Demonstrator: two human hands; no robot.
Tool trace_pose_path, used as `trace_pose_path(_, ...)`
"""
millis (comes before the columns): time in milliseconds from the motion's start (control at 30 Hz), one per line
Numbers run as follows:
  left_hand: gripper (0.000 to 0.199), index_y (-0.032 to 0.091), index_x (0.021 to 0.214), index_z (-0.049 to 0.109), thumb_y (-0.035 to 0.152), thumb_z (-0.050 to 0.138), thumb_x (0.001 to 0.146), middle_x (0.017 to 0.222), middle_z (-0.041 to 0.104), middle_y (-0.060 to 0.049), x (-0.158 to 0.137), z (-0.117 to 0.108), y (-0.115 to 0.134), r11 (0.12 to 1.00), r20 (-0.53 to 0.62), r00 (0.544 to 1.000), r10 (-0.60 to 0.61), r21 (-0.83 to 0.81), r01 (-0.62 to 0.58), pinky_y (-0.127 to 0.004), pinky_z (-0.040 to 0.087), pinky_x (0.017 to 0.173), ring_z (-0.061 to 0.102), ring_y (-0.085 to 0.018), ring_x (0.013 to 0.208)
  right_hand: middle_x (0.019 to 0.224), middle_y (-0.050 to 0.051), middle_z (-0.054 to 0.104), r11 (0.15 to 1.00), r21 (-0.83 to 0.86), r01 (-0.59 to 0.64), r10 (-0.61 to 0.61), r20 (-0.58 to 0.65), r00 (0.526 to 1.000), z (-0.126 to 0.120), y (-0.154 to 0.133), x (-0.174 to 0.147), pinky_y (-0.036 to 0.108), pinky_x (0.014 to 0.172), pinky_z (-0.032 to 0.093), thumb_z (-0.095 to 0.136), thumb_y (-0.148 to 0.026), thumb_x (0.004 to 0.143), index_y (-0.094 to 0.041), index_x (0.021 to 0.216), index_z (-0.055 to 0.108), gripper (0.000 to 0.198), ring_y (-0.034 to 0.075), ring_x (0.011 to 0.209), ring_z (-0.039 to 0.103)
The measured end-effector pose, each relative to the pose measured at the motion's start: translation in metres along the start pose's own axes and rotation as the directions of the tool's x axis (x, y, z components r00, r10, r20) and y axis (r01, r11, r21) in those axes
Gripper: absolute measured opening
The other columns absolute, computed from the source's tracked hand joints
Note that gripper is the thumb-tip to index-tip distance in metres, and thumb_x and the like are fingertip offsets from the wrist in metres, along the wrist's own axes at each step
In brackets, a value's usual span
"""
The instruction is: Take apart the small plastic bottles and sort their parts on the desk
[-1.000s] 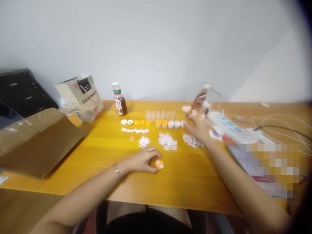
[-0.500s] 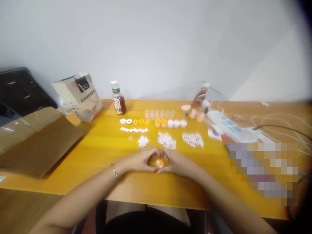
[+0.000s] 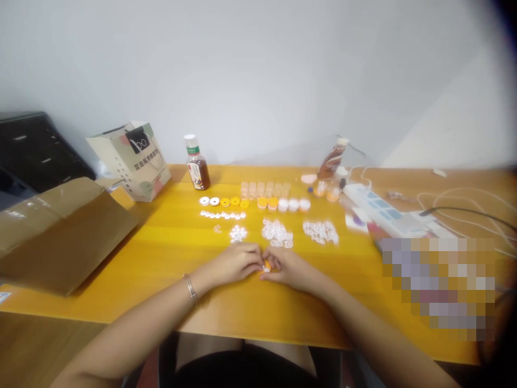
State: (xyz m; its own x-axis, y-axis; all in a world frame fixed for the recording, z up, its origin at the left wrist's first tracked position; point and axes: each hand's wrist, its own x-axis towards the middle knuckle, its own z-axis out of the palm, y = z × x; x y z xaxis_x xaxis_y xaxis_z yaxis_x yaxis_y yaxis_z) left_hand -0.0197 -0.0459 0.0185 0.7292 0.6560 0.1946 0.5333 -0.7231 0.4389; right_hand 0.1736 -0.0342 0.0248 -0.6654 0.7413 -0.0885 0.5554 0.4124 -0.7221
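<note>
A small orange and white round piece (image 3: 267, 266) is held low over the front middle of the table, between both hands. My left hand (image 3: 242, 261), a bracelet at its wrist, has its fingers closed against the left side of the piece. Curled around its right side, my right hand (image 3: 291, 268) pinches it with thumb and fingers. Fingers partly hide the piece. Just beyond the hands lie a pile of small white round parts (image 3: 238, 233), a heap of whitish flat parts (image 3: 277, 234) and another whitish heap (image 3: 320, 232).
Behind the heaps stand rows of white and orange caps (image 3: 235, 201), white and orange round pieces (image 3: 283, 205) and clear cups (image 3: 265, 190). A sauce bottle (image 3: 197, 171), paper bag (image 3: 131, 161) and cardboard box (image 3: 68, 237) are left. A tilted bottle (image 3: 333, 159) and power strip (image 3: 377, 207) are right.
My hands have closed in on the orange and white piece. My left fingers came right and down onto it, and the gap between the hands has shrunk.
</note>
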Motion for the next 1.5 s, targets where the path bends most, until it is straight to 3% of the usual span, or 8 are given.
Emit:
trace_pose_path(200,0.012,0.017,0.085,0.056,0.024,0.047,0.087,0.087,0.058,-0.004,0.002,0.004,0.004,0.994,-0.044,0.995,-0.093,0.045,0.095,-0.029,0.042,0.073,0.054,-0.016,0.081,0.058,-0.006,0.041,1.0,-0.004,0.007,-0.007,-0.044,0.999,0.002,-0.002,0.0,0.02,0.051,0.03,0.061,-0.019,0.069,-0.019,0.074,0.049,0.013,0.009,0.054,0.039)
trace_pose_path(633,0.005,0.017,0.083,0.052,0.017,0.047,0.084,0.081,0.059,-0.001,-0.001,-0.003,0.0,0.975,-0.083,0.984,-0.157,-0.174,0.141,-0.024,0.041,0.07,0.053,-0.012,0.074,0.058,-0.006,0.041,0.999,0.029,0.033,-0.032,-0.049,0.998,0.004,0.003,0.0,0.02,0.051,0.028,0.061,-0.02,0.07,-0.018,0.079,0.052,0.013,0.008,0.054,0.038)
trace_pose_path(700,0.006,0.017,0.082,0.053,0.019,0.048,0.084,0.081,0.059,-0.001,-0.001,-0.011,-0.007,0.964,-0.157,0.965,-0.209,-0.197,0.177,-0.023,0.042,0.069,0.054,-0.012,0.074,0.059,-0.006,0.041,0.999,0.025,0.025,-0.024,-0.053,0.998,0.004,0.003,-0.001,0.02,0.051,0.028,0.062,-0.02,0.069,-0.018,0.081,0.051,0.016,0.008,0.054,0.039)
trace_pose_path(833,0.008,0.016,0.081,0.056,0.023,0.052,0.081,0.077,0.061,-0.001,-0.002,-0.024,-0.037,0.93,-0.315,0.878,-0.361,-0.189,0.315,-0.023,0.042,0.066,0.055,-0.013,0.07,0.06,-0.006,0.044,1.0,0.007,0.016,-0.016,-0.044,0.999,0.003,0.003,-0.001,0.02,0.051,0.029,0.063,-0.022,0.069,-0.018,0.081,0.051,0.018,0.009,0.055,0.041)
trace_pose_path(967,0.006,0.016,0.077,0.057,0.019,0.053,0.078,0.075,0.063,-0.001,-0.003,-0.023,-0.064,0.904,-0.302,0.853,-0.427,-0.165,0.394,-0.025,0.043,0.066,0.057,-0.014,0.07,0.064,-0.004,0.047,1.0,-0.011,0.013,-0.013,-0.042,0.999,0.001,0.0,-0.002,0.021,0.053,0.03,0.063,-0.023,0.069,-0.019,0.086,0.05,0.021,0.01,0.058,0.043)
trace_pose_path(1167,0.01,0.016,0.079,0.06,0.016,0.05,0.078,0.08,0.065,-0.003,-0.004,-0.018,-0.07,0.915,-0.273,0.874,-0.403,-0.135,0.38,-0.027,0.044,0.07,0.058,-0.015,0.074,0.067,-0.004,0.048,1.0,-0.008,0.014,-0.014,-0.027,1.0,0.0,0.0,-0.003,0.021,0.054,0.031,0.061,-0.023,0.07,-0.019,0.086,0.048,0.021,0.01,0.059,0.045)
trace_pose_path(1367,0.011,0.017,0.079,0.062,0.016,0.051,0.08,0.082,0.063,-0.004,-0.003,-0.018,-0.071,0.938,-0.322,0.881,-0.346,-0.081,0.338,-0.028,0.045,0.075,0.058,-0.016,0.078,0.067,-0.004,0.049,1.0,-0.009,0.003,-0.003,-0.014,1.0,-0.001,-0.001,-0.003,0.021,0.053,0.031,0.06,-0.024,0.071,-0.019,0.087,0.047,0.021,0.01,0.059,0.044)
trace_pose_path(1500,0.012,0.017,0.084,0.062,0.019,0.05,0.083,0.085,0.061,-0.004,-0.003,-0.02,-0.056,0.961,-0.365,0.89,-0.272,-0.053,0.272,-0.028,0.045,0.076,0.057,-0.015,0.08,0.068,-0.004,0.048,1.0,-0.004,0.003,-0.003,-0.007,1.0,0.0,0.0,-0.003,0.022,0.053,0.032,0.061,-0.024,0.071,-0.019,0.085,0.046,0.022,0.01,0.059,0.044)
